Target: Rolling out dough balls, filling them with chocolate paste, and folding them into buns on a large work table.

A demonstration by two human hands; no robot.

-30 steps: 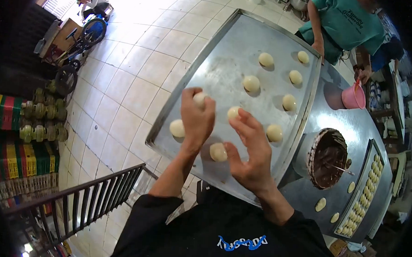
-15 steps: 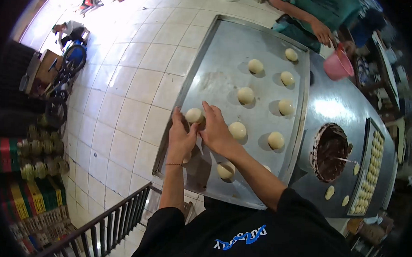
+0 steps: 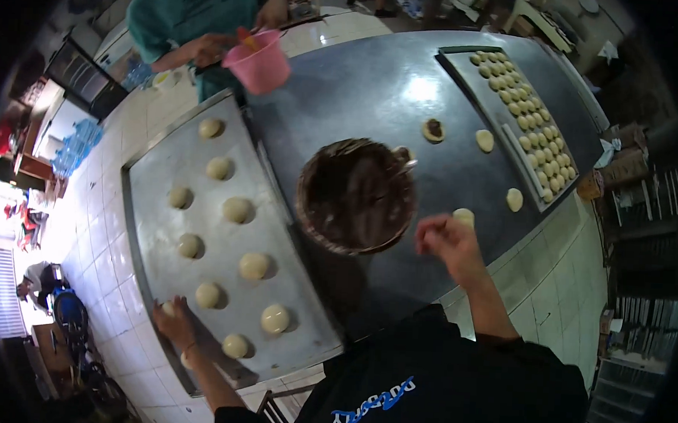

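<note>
At the near left of a metal tray [image 3: 157, 226], my left hand [image 3: 175, 327] is curled around a pale dough ball [image 3: 168, 308], partly hidden by the fingers. Several other round dough balls [image 3: 253, 266] sit spaced apart on this tray. My right hand [image 3: 458, 251] hangs over the near edge of the steel table, fingers loosely bent and apart, with nothing seen in them. Just beyond it lies a piece of dough [image 3: 463, 216]. A bowl of dark brown filling [image 3: 355, 197] stands left of that hand, with a utensil handle [image 3: 409, 165] at its rim.
Flattened dough pieces [image 3: 484, 141] lie on the steel table [image 3: 345, 76], one topped with brown filling [image 3: 433, 129]. A second tray [image 3: 476, 93] at the far right holds rows of small dough balls. Across the table, a person in green [image 3: 200, 16] holds a pink container [image 3: 258, 63].
My view has swung right, toward the bowl. My right hand has left the tray and moved right, past the bowl. My left hand stays at the tray's near left.
</note>
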